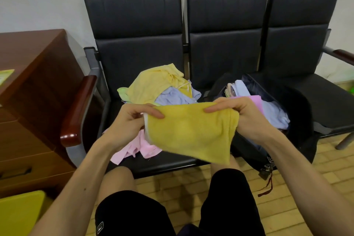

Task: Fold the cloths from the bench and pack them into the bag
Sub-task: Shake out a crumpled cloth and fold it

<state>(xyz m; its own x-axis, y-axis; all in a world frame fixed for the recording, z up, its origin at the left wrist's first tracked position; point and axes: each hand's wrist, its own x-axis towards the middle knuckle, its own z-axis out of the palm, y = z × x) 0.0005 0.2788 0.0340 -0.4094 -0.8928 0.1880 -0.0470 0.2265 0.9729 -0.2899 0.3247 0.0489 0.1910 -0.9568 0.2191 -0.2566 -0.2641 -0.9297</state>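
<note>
The three-seat surface [164, 161] runs across your view from 9 to 3 o'clock, and everything you need is on it or just in front of it. At about 2 o'clock from your hands, where the middle and right seats meet, the dark bag [298, 113] lies with its mouth open toward you. Packed cloths [274, 113] in lilac and pink show inside it. I cannot tell how much room is left, since the interior is dark and partly hidden behind your right wrist. On the left seat, at about 11 o'clock, the loose pile of cloths [159, 84] waits unfolded, and a pink cloth [134, 149] trails from it toward the seat's front edge at 7 o'clock. Between you and these hangs the yellow cloth [191, 132], held in the air over the front of the seat and clear of the surface. Its long axis lies 9 to 3 o'clock, dipping a little toward 4, and a pale edge shows at its left end. Your left hand [130, 119] pinches the upper left edge between thumb and forefinger. Your right hand [247, 115] grips the right end with the fingers laid along the top edge. The bag is nearer your right hand, so I judge the next fold should bring the left end across toward 3 o'clock. That would leave the right hand to carry the bundle up toward 2 o'clock and into the bag's mouth.
</note>
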